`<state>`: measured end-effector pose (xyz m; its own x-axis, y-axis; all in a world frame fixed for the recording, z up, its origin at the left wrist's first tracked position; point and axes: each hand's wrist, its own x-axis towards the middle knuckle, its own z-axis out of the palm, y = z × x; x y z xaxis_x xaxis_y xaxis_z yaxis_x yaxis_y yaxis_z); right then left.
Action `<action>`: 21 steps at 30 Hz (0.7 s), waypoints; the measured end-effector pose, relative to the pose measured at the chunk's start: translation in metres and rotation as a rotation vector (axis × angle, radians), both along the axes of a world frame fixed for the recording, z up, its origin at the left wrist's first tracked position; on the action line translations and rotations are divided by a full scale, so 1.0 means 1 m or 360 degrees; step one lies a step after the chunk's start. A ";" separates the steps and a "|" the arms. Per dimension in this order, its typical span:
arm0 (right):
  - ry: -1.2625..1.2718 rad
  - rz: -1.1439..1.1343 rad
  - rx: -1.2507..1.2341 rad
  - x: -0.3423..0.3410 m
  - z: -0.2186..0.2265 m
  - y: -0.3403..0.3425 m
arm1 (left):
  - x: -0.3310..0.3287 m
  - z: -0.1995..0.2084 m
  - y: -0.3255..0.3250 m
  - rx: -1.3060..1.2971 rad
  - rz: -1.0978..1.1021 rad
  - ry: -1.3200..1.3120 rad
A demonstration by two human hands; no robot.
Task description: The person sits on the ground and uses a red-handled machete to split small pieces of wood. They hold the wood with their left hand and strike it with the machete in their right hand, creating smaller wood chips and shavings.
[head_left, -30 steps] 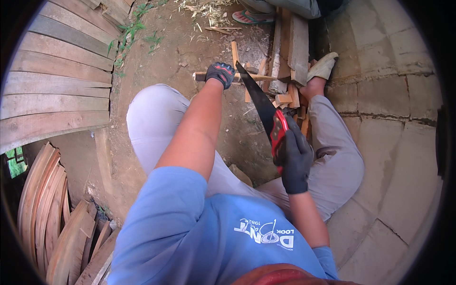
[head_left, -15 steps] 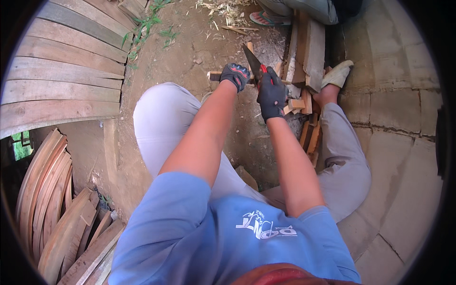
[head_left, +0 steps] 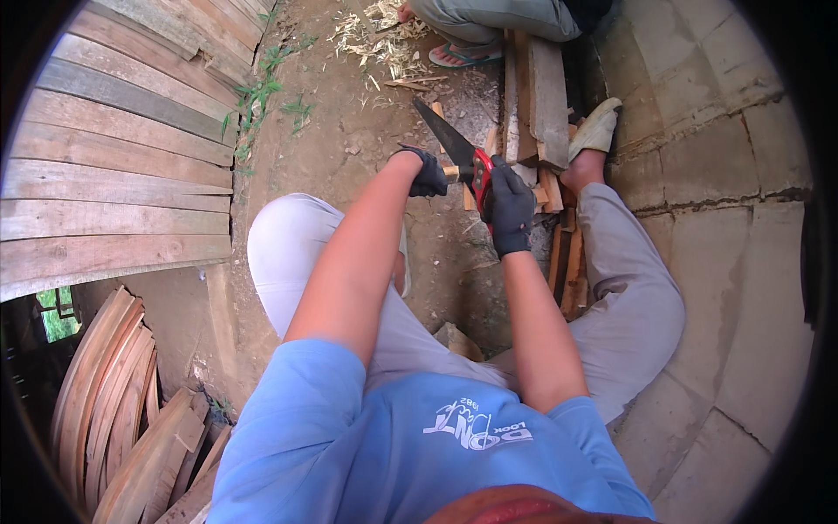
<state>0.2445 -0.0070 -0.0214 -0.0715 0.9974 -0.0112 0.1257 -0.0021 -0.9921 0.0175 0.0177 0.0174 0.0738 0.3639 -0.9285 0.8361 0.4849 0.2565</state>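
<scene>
My right hand (head_left: pixel 510 208), in a dark glove, is closed round the red handle of a handsaw (head_left: pixel 447 133). The saw's dark blade slants away up and to the left, its tip beyond my left hand. My left hand (head_left: pixel 425 172), gloved too, is closed on a short wooden stick (head_left: pixel 452 175) whose pale part shows between the glove and the saw. The blade lies across or right beside this stick; whether the teeth touch it I cannot tell. Small wood offcuts (head_left: pixel 549 190) lie just right of my right hand.
Long timber beams (head_left: pixel 548 105) lie beyond the offcuts. A co-worker's sandalled foot (head_left: pixel 465 56) is at the top, near wood shavings (head_left: pixel 384 48). Planks (head_left: pixel 122 170) are on the left, curved boards (head_left: pixel 100 384) at lower left. A block wall (head_left: pixel 707 166) stands on the right.
The saw has swung so more of its blade shows, tilted further left. My left hand has turned and dropped slightly, and the stick now shows on its right side. The view has shifted a little.
</scene>
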 end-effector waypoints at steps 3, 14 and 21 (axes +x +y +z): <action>0.0325 0.0011 -0.0526 -0.004 0.008 0.008 | 0.006 -0.022 -0.027 0.0961 -0.0417 0.0680; -0.0463 0.0196 -0.0319 0.007 0.061 -0.046 | 0.022 -0.034 -0.053 0.0944 -0.0604 0.0581; -0.0520 -0.0017 -0.0290 0.088 0.106 -0.066 | 0.072 -0.064 -0.030 0.1011 -0.0481 0.0399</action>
